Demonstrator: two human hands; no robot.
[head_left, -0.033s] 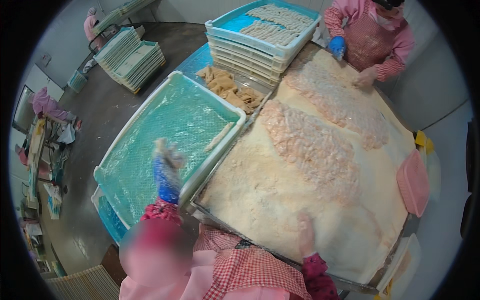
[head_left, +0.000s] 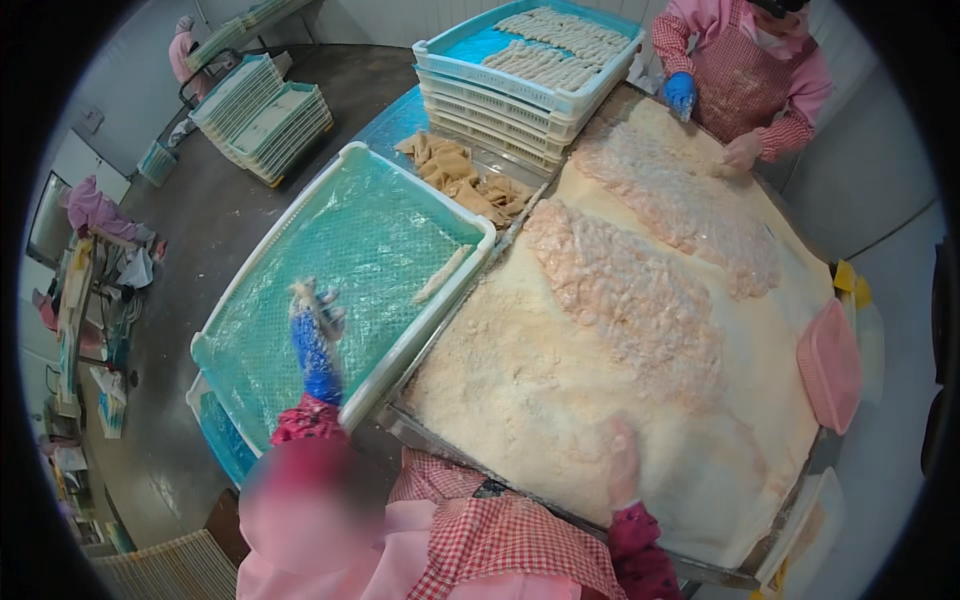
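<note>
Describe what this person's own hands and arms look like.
The left hand wears what looks like a blue glove, dusted pale. Both sleeves are dark pink with dark markings. I can't tell whether the right hand is gloved.

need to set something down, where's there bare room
The green-lined tray is free between its left rim and the lone pale strip, except around the left grip. Crowded: the stack's top tray, and the floured table under two pinkish heaps.

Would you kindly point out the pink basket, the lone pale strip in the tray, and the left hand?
Pink basket (head_left: 829, 366), head view: broad face.
Pale strip (head_left: 441, 275), head view: middle.
Left hand (head_left: 317, 309), head view: floury middle.
</note>
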